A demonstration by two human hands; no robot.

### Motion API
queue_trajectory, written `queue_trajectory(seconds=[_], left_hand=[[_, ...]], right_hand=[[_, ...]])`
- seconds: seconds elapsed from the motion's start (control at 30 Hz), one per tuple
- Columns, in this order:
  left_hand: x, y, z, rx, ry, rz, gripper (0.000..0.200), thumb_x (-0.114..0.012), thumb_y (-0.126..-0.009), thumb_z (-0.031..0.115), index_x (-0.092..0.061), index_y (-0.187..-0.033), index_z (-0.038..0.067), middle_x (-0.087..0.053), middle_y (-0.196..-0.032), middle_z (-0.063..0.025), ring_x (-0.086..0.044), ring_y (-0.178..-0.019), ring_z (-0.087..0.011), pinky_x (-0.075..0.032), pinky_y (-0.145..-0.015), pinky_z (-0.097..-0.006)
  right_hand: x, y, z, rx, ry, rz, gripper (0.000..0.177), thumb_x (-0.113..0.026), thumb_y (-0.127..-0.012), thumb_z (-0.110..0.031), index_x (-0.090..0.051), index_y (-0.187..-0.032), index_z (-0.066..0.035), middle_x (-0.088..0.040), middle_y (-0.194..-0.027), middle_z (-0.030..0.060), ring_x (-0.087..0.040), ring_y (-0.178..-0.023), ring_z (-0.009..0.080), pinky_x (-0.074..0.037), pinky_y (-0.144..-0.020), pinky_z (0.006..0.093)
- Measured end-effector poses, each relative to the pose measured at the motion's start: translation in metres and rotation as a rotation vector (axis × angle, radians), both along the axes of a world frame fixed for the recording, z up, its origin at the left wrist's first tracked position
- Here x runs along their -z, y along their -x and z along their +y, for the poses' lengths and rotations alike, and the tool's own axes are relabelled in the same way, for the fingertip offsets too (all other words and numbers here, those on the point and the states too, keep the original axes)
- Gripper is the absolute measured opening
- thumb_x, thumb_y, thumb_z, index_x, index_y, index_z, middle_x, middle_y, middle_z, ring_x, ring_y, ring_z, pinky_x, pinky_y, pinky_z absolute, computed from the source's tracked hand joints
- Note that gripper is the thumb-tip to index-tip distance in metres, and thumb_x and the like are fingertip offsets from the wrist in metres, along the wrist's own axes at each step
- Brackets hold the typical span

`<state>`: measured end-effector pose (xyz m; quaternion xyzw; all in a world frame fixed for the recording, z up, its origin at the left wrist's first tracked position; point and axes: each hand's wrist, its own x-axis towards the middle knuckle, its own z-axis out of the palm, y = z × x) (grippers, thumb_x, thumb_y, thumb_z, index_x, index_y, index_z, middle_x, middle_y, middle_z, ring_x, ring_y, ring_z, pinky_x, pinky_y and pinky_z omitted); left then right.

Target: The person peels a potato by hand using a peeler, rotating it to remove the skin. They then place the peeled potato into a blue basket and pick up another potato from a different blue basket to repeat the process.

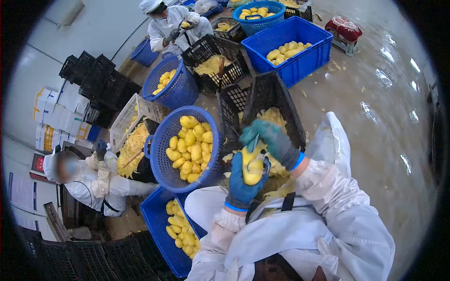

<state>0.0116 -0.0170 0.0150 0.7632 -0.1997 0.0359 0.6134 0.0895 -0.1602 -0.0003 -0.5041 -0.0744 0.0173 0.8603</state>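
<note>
My left hand [241, 185], in a blue glove, grips a yellow peeled potato [252, 169] over my lap. My right hand [272, 138], in a teal glove, holds a peeler [254, 144] against the top of that potato. Directly beyond my hands stands a black crate [276, 93] with yellow peelings inside. To my left a blue round basket [161, 140] holds several peeled potatoes. A blue bin [157, 220] by my left knee also holds potatoes.
A seated co-worker in white [93, 180] works at the left beside a peel-filled crate. Another person in white [171, 25] sits at the top. More blue baskets, a blue bin [300, 61], stacked black crates [98, 77] and a wet floor [379, 107] surround me.
</note>
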Motion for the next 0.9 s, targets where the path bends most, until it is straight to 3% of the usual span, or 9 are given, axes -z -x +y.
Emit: queue_trajectory(seconds=[0.1, 0.13, 0.33, 0.47, 0.53, 0.6, 0.67, 0.83, 0.9], left_hand=[[0.018, -0.006, 0.0, 0.144, 0.737, 0.829, 0.039, -0.053, -0.094, 0.026, -0.044, -0.13, 0.012, -0.057, -0.116, -0.0131, -0.059, -0.101, -0.0214, -0.053, -0.08, -0.0338], [0.012, -0.006, 0.001, 0.122, 0.781, 0.869, 0.044, -0.046, -0.096, 0.036, -0.041, -0.134, 0.014, -0.058, -0.115, -0.0108, -0.06, -0.1, -0.0204, -0.053, -0.078, -0.0332], [0.027, -0.009, -0.002, 0.021, 0.404, 0.528, 0.054, -0.037, -0.097, 0.051, -0.038, -0.139, 0.015, -0.057, -0.114, -0.0043, -0.058, -0.1, -0.0179, -0.053, -0.077, -0.0309], [-0.006, -0.006, 0.003, 0.035, 0.979, 0.872, 0.051, -0.05, -0.094, 0.037, -0.04, -0.136, 0.008, -0.057, -0.114, -0.0087, -0.058, -0.101, -0.0215, -0.052, -0.084, -0.0345], [-0.016, 0.001, 0.0, -0.026, 1.236, 0.879, 0.053, -0.063, -0.087, 0.021, -0.041, -0.132, 0.004, -0.056, -0.115, -0.0111, -0.057, -0.103, -0.0225, -0.051, -0.085, -0.0351], [0.026, -0.008, 0.012, -0.052, 0.041, -0.068, 0.064, -0.073, -0.072, -0.004, -0.041, -0.128, 0.0, -0.054, -0.114, -0.015, -0.057, -0.104, -0.0234, -0.05, -0.087, -0.035], [0.015, -0.01, 0.001, -0.012, 0.695, 0.53, 0.063, -0.072, -0.073, -0.005, -0.041, -0.127, 0.0, -0.054, -0.115, -0.0144, -0.057, -0.103, -0.0232, -0.051, -0.085, -0.0346], [0.001, -0.015, 0.014, 0.142, 1.036, 1.001, 0.042, -0.054, -0.092, 0.04, -0.051, -0.125, 0.013, -0.061, -0.105, -0.0103, -0.062, -0.089, -0.0233, -0.056, -0.071, -0.0348], [0.02, -0.015, 0.018, 0.037, 0.895, 0.923, 0.042, -0.049, -0.094, 0.04, -0.051, -0.124, 0.01, -0.061, -0.106, -0.0111, -0.063, -0.084, -0.0219, -0.055, -0.067, -0.0341]], right_hand=[[0.022, -0.035, -0.017, 0.15, 0.003, 0.112, 0.045, -0.046, -0.097, -0.038, -0.066, -0.088, 0.001, -0.066, -0.077, 0.0104, -0.062, -0.069, 0.0166, -0.05, -0.069, 0.0308], [0.027, -0.05, -0.025, 0.26, -0.018, 0.146, 0.045, -0.046, -0.097, -0.038, -0.066, -0.088, 0.001, -0.067, -0.077, 0.011, -0.062, -0.068, 0.0171, -0.05, -0.069, 0.0306], [0.017, -0.034, -0.01, 0.11, -0.064, 0.132, 0.043, -0.047, -0.097, -0.038, -0.064, -0.088, 0.0, -0.067, -0.079, 0.0119, -0.062, -0.067, 0.0184, -0.05, -0.066, 0.0311], [0.022, -0.048, -0.046, 0.411, -0.193, 0.095, 0.038, -0.051, -0.096, -0.035, -0.063, -0.088, 0.0, -0.067, -0.079, 0.011, -0.062, -0.064, 0.0176, -0.051, -0.064, 0.0298], [0.004, -0.016, -0.029, 0.151, -0.122, 0.012, 0.038, -0.044, -0.099, -0.032, -0.062, -0.09, 0.001, -0.067, -0.085, 0.0114, -0.062, -0.071, 0.0173, -0.05, -0.07, 0.0325], [0.0, 0.009, -0.002, 0.066, 0.061, -0.126, 0.039, -0.041, -0.1, -0.032, -0.061, -0.092, 0.0, -0.068, -0.087, 0.0113, -0.062, -0.076, 0.0166, -0.05, -0.074, 0.0335], [0.004, 0.01, 0.002, 0.138, 0.311, -0.367, 0.041, -0.039, -0.101, -0.033, -0.062, -0.092, -0.001, -0.068, -0.087, 0.0107, -0.061, -0.076, 0.0153, -0.049, -0.073, 0.0314], [0.011, -0.03, -0.031, 0.203, -0.099, 0.055, 0.036, -0.045, -0.099, -0.031, -0.063, -0.091, -0.001, -0.068, -0.083, 0.0105, -0.062, -0.071, 0.0142, -0.049, -0.072, 0.029], [-0.011, -0.001, -0.012, 0.077, -0.187, 0.09, 0.036, -0.047, -0.098, -0.031, -0.064, -0.089, -0.001, -0.068, -0.081, 0.0102, -0.061, -0.07, 0.0145, -0.049, -0.072, 0.029]])
